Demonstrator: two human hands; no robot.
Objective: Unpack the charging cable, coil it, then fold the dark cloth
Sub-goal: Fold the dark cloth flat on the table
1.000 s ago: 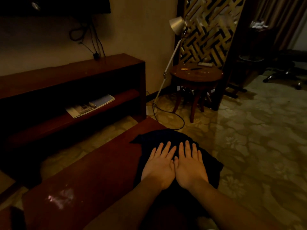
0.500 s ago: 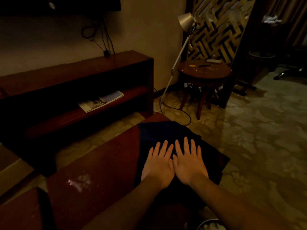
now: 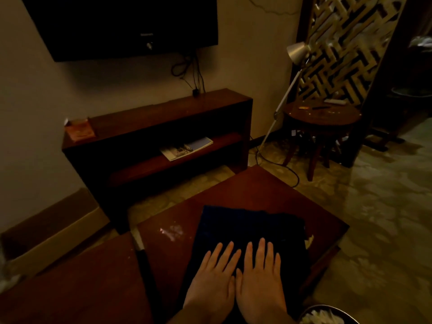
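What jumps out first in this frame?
The left hand and right hand lie flat, side by side, on the dark cloth at the near end of the reddish wooden table. Behind, a black TV hangs on the wall above a low shelf unit. A floor lamp leans beside a gold lattice screen, upper right.

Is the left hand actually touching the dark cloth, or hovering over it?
Touching. The head view shows the left hand lying flat with straight fingers on the dark cloth, with the right hand flat beside it.
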